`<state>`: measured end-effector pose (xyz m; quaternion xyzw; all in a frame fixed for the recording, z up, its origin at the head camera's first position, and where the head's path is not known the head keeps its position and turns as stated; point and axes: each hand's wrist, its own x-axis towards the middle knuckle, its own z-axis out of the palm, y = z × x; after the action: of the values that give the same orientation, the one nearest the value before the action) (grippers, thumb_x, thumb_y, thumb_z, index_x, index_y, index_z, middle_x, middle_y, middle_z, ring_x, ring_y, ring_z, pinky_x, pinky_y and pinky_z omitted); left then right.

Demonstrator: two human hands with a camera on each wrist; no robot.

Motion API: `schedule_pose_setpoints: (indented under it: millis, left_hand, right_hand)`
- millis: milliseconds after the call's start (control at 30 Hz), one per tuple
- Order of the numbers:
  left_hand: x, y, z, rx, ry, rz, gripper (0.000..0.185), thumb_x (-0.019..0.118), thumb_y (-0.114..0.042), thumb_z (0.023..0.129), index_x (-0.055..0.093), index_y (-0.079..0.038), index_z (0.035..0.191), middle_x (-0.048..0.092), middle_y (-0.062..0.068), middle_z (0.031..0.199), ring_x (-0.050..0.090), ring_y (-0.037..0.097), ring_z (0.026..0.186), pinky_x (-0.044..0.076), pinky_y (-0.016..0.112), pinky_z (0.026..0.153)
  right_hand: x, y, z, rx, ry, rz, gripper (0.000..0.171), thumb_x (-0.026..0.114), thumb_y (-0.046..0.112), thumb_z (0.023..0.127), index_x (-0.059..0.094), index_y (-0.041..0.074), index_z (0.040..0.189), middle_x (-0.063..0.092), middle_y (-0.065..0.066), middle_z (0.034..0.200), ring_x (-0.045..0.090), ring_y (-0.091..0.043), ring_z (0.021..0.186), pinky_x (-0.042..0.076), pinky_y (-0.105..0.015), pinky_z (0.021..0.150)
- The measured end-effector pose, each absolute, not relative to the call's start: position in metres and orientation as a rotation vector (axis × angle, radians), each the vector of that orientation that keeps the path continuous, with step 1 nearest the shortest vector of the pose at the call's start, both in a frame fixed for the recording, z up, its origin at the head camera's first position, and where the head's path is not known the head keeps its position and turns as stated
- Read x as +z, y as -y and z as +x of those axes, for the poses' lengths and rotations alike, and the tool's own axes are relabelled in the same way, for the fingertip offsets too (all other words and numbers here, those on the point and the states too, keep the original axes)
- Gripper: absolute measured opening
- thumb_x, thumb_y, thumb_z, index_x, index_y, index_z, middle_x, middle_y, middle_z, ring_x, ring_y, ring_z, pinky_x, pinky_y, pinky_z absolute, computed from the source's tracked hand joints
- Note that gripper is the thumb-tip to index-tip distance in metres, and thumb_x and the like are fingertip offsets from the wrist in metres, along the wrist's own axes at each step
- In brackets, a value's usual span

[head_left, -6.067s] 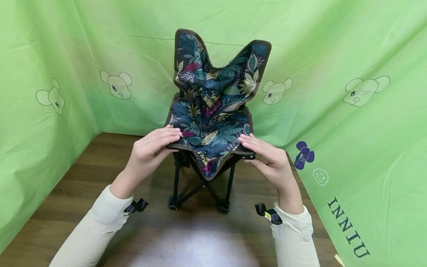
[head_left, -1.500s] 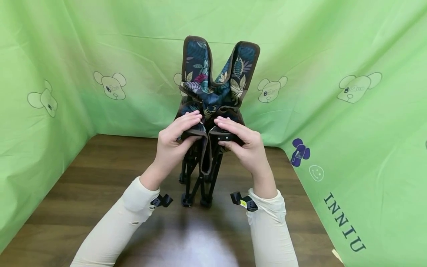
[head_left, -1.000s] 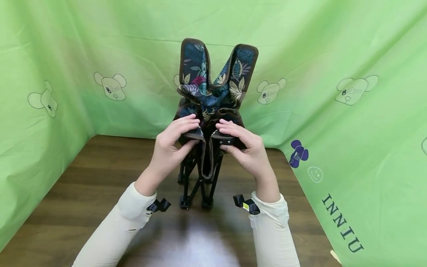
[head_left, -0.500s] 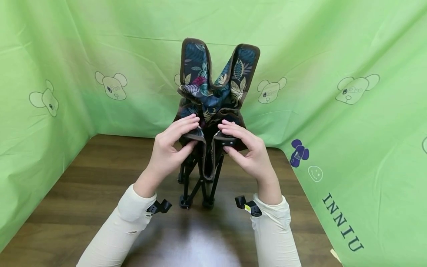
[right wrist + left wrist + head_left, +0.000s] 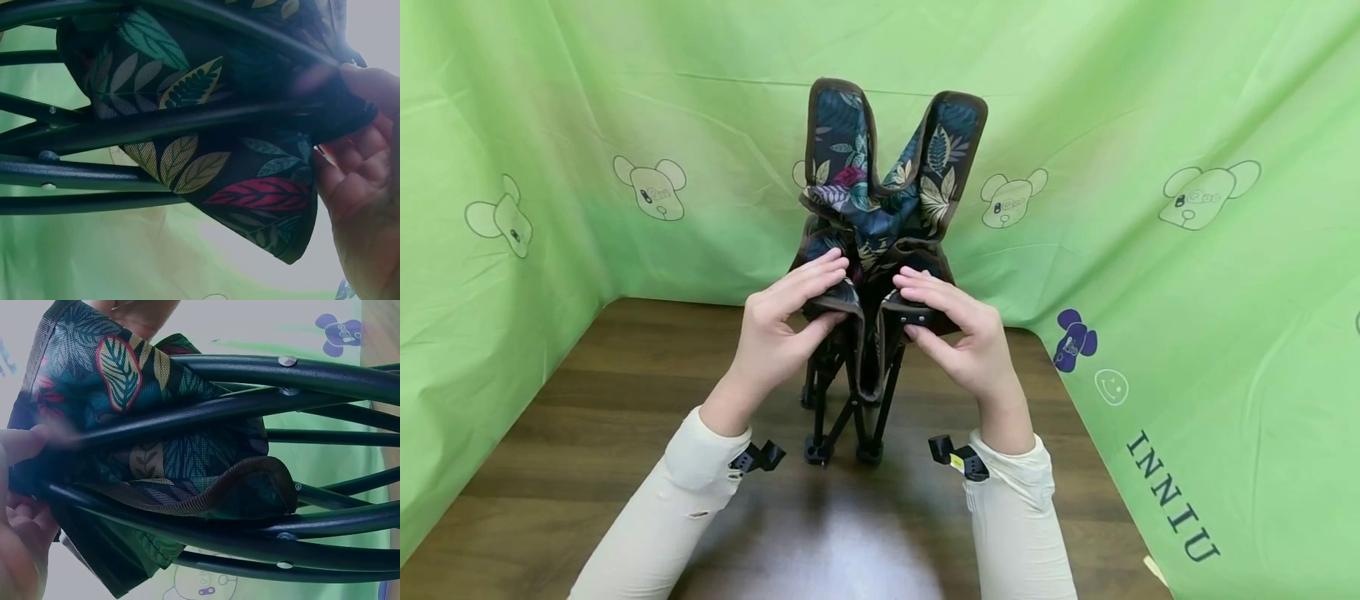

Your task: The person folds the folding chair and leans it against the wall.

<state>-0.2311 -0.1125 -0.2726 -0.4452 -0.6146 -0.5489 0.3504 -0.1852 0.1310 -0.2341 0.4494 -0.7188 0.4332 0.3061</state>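
A small folding camp chair [image 5: 880, 208] with dark leaf-print fabric and a black metal frame stands folded narrow on the wooden table [image 5: 587, 433]. My left hand [image 5: 778, 321] grips the front left seat corner, fingers over the top and thumb beneath. On the front right corner my right hand [image 5: 958, 333] does the same. The two corners are pressed close together. In the left wrist view the fabric [image 5: 156, 456] bunches between black frame tubes [image 5: 300, 369]. The right wrist view shows leaf fabric [image 5: 206, 169] and tubes [image 5: 125, 131] beside my palm.
Green cloth [image 5: 1187, 250] printed with cartoon bears hangs behind and on both sides of the table. The chair's black feet [image 5: 842, 450] rest on the wood between my forearms.
Since six seconds ago my hands have pushed the seat's front corners together and the chair has folded narrow. Over the last second and a half little has moved.
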Motion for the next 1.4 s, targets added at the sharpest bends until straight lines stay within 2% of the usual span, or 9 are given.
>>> schedule_pose_setpoints:
  millis: [100,233,433,567,667,833,1000,1200,1400]
  left_hand:
    - [-0.274,0.111,-0.229,-1.412,1.609,-1.129,0.048,0.081,0.011,0.081,0.071,-0.001,0.126,0.068,0.013,0.135,0.058,0.030,0.135,0.045,0.041,0.114]
    - [-0.276,0.111,-0.225,-1.375,1.633,-1.094,0.051,0.081,0.009,0.082,0.069,-0.003,0.130,0.066,0.013,0.138,0.056,0.030,0.137,0.043,0.042,0.116]
    - [-0.279,0.116,-0.223,-1.351,1.645,-1.051,0.059,0.085,0.007,0.078,0.066,0.000,0.133,0.064,0.014,0.140,0.055,0.031,0.137,0.042,0.043,0.116]
    - [-0.285,0.122,-0.223,-1.378,1.617,-1.045,0.060,0.087,0.009,0.074,0.067,0.003,0.130,0.064,0.015,0.139,0.057,0.032,0.134,0.044,0.044,0.114]
    - [-0.291,0.126,-0.223,-1.467,1.574,-1.031,0.059,0.085,0.015,0.073,0.068,0.004,0.128,0.065,0.017,0.137,0.059,0.033,0.131,0.046,0.044,0.111]
    - [-0.303,0.127,-0.222,-1.602,1.503,-0.959,0.052,0.075,0.022,0.079,0.067,0.005,0.128,0.066,0.021,0.134,0.060,0.034,0.128,0.048,0.042,0.110]
    - [-0.316,0.125,-0.218,-1.715,1.458,-0.787,0.037,0.067,0.016,0.090,0.067,0.007,0.126,0.068,0.022,0.129,0.064,0.032,0.123,0.050,0.041,0.107]
    - [-0.331,0.130,-0.211,-1.838,1.506,-0.575,0.033,0.067,0.010,0.094,0.068,0.004,0.126,0.069,0.022,0.125,0.067,0.035,0.118,0.054,0.038,0.102]
    - [-0.348,0.133,-0.208,-1.946,1.563,-0.452,0.031,0.068,0.003,0.096,0.067,0.005,0.126,0.068,0.024,0.127,0.067,0.022,0.119,0.054,0.029,0.100]
  right_hand:
    - [-0.233,-0.130,-0.181,1.164,1.926,1.162,0.041,0.071,-0.023,0.076,0.066,-0.016,0.116,0.064,-0.035,0.127,0.055,-0.052,0.129,0.038,-0.055,0.116]
    - [-0.244,-0.137,-0.186,1.138,1.951,1.135,0.048,0.073,-0.021,0.076,0.065,-0.012,0.123,0.062,-0.030,0.134,0.049,-0.050,0.135,0.031,-0.060,0.119]
    - [-0.259,-0.150,-0.192,1.027,1.969,1.075,0.055,0.077,-0.012,0.080,0.064,-0.003,0.133,0.059,-0.021,0.144,0.047,-0.044,0.141,0.028,-0.056,0.122]
    - [-0.259,-0.152,-0.188,0.996,1.934,0.993,0.049,0.074,-0.008,0.083,0.065,-0.005,0.131,0.060,-0.022,0.142,0.050,-0.045,0.138,0.032,-0.055,0.121]
    - [-0.254,-0.150,-0.180,1.008,1.883,0.923,0.043,0.071,-0.012,0.083,0.066,-0.010,0.126,0.063,-0.028,0.135,0.053,-0.048,0.132,0.037,-0.053,0.118]
    - [-0.249,-0.148,-0.167,1.050,1.834,0.798,0.039,0.067,-0.021,0.079,0.066,-0.016,0.118,0.065,-0.035,0.124,0.058,-0.049,0.123,0.044,-0.044,0.114]
    - [-0.255,-0.154,-0.163,1.081,1.838,0.655,0.035,0.064,-0.020,0.084,0.067,-0.015,0.118,0.067,-0.033,0.122,0.062,-0.040,0.122,0.046,-0.038,0.111]
    - [-0.271,-0.165,-0.161,1.160,1.836,0.476,0.031,0.062,-0.017,0.090,0.066,-0.015,0.120,0.068,-0.031,0.120,0.065,-0.029,0.119,0.049,-0.031,0.107]
    - [-0.284,-0.172,-0.162,1.315,1.819,0.378,0.027,0.059,-0.015,0.094,0.066,-0.015,0.120,0.068,-0.032,0.119,0.068,-0.018,0.113,0.053,-0.029,0.102]
